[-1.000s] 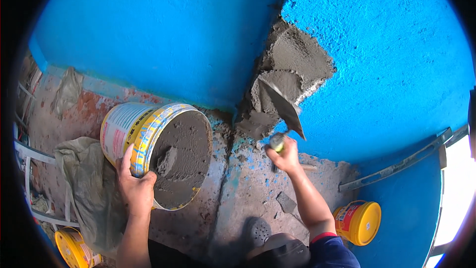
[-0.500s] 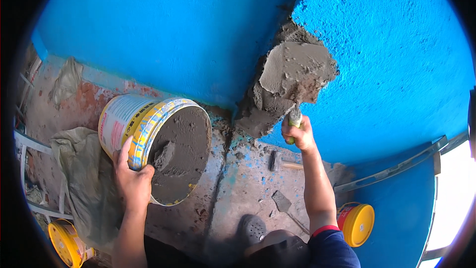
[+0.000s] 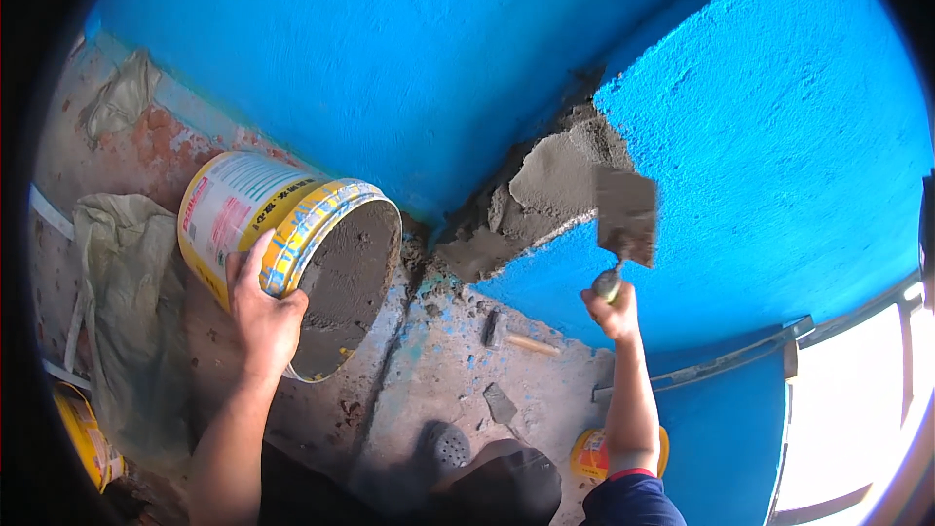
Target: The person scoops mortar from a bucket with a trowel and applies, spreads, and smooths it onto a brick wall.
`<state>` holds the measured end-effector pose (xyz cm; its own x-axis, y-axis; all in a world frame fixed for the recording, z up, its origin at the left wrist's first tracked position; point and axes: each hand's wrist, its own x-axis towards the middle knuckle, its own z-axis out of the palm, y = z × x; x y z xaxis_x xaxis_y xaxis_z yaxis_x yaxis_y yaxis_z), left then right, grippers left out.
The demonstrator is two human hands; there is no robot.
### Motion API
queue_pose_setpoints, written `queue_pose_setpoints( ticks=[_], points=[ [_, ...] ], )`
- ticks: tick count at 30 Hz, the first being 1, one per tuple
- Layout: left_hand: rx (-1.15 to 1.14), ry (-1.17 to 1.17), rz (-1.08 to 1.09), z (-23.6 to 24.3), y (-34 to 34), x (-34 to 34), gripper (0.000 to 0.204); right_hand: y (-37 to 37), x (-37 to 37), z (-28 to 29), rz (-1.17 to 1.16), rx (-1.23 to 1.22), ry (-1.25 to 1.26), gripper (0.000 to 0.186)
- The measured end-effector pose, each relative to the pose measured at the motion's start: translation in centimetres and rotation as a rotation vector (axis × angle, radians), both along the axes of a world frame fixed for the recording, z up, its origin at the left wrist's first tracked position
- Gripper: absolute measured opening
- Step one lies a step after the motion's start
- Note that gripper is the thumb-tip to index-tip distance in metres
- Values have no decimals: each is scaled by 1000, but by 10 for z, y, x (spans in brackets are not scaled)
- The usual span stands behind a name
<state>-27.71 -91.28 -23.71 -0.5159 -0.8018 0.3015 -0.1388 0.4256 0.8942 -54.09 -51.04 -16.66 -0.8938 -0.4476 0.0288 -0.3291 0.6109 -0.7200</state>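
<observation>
My left hand point(image 3: 265, 317) grips the rim of a tilted white and yellow bucket point(image 3: 255, 197), its mouth facing right and toward me. Wet grey mortar point(image 3: 353, 278) fills much of its inside. In my right hand point(image 3: 614, 310), closed round the handle, is a trowel point(image 3: 626, 214) with a broad flat blade, blurred and smeared with mortar. The blade stands at the right edge of a grey mortar patch point(image 3: 555, 175) in the corner of the blue wall point(image 3: 760, 136). Whether it touches the wall I cannot tell.
On the dirty floor lie a hammer point(image 3: 521, 339) and a second, small trowel point(image 3: 501, 404), near my shoe point(image 3: 448, 446). A yellow bucket point(image 3: 589, 456) stands behind my right forearm, another point(image 3: 90, 438) at lower left. A greenish sack point(image 3: 131, 302) hangs left of the large bucket.
The trowel has moved off the middle of the mortar patch to its right edge. The lump in the bucket's mouth is no longer seen. The whole view has shifted and turned somewhat.
</observation>
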Motion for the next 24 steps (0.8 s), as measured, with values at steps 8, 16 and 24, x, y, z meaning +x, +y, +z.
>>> queue_pose_setpoints(
  ticks=[8,16,24],
  points=[
    [15,-27,11,3,3,-5,69,-16,-26,-9,107,526,188,26],
    [13,-23,20,3,4,-2,67,-19,-31,50,40,418,98,22],
    [-2,-37,39,5,3,-1,65,-7,-27,110,42,121,-36,18]
  ],
)
